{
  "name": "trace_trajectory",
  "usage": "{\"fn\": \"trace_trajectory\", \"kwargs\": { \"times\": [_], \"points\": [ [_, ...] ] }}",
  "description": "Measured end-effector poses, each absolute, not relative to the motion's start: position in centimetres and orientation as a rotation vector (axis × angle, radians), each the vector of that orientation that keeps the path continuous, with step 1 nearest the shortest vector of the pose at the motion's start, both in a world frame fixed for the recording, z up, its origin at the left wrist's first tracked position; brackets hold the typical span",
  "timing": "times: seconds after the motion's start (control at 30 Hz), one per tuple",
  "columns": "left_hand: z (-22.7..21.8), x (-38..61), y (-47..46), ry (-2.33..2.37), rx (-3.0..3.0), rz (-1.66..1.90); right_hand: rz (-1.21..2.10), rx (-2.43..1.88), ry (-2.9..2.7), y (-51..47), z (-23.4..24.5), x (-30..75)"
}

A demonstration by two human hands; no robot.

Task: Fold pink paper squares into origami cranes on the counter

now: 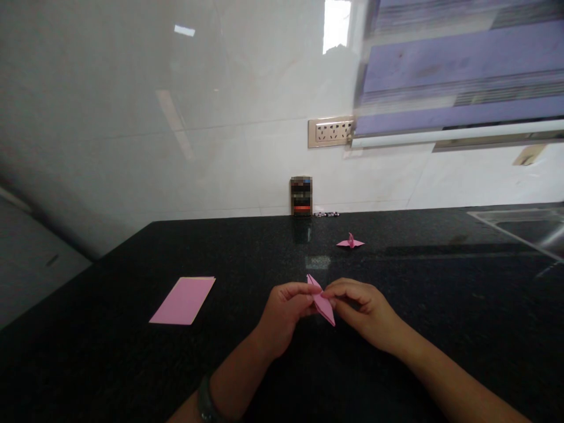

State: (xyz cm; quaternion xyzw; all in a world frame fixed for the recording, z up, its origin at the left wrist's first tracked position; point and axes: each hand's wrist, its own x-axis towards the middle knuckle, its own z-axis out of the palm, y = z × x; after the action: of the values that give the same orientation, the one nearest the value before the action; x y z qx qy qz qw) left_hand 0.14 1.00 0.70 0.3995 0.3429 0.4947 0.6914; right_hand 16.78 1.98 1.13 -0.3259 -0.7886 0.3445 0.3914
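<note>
A piece of folded pink paper (325,308), long and pointed at both ends, is held between my two hands above the dark counter. My left hand (286,311) pinches its left side between thumb and fingers. From the right, my right hand (365,308) grips the opposite edge near its middle, fingers closed. The fingertips cover part of the folds. Farther back stands a finished pink paper crane (351,241) with its wings spread. To the left lies a stack of pink square paper (184,301), flat on the counter.
A phone-like dark object (301,197), blurred out, leans upright against the wall, a beaded string (326,214) beside it. A wall socket (330,132) and purple blind (440,76) are above. A sink (529,226) is set into the black counter (110,364) at right.
</note>
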Motion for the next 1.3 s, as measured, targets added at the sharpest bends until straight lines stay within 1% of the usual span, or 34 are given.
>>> {"fn": "trace_trajectory", "kwargs": {
  "times": [0.33, 0.53, 0.8, 0.93, 1.03, 1.17, 1.3],
  "points": [
    [-0.2, -0.2, 1.1, 0.795, 0.962, 1.075, 0.803, -0.811, -2.125, 2.4, 1.5, 17.4],
    [0.2, 0.1, 1.0, 0.795, 0.992, 1.060, 0.769, -0.823, -2.150, 2.1, 1.5, 17.3],
    [0.2, 0.4, 0.9, 0.996, 1.182, 1.055, 0.790, -1.023, -2.055, 1.4, 0.9, 16.3],
    [0.2, 0.6, 0.8, 0.961, 1.227, 1.032, 0.902, -1.081, -1.960, 1.3, 0.6, 15.9],
    [0.4, 0.8, 0.6, 0.914, 1.222, 1.021, 1.084, -1.107, -1.833, 1.4, 0.3, 15.6],
    [0.5, 0.9, 0.4, 0.964, 1.277, 1.025, 1.322, -1.115, -1.646, 1.3, 0.1, 15.3],
    [0.1, 1.0, 0.4, 0.985, 1.302, 1.035, 1.399, -1.138, -1.519, 1.2, 0.2, 15.0]
  ]
}}
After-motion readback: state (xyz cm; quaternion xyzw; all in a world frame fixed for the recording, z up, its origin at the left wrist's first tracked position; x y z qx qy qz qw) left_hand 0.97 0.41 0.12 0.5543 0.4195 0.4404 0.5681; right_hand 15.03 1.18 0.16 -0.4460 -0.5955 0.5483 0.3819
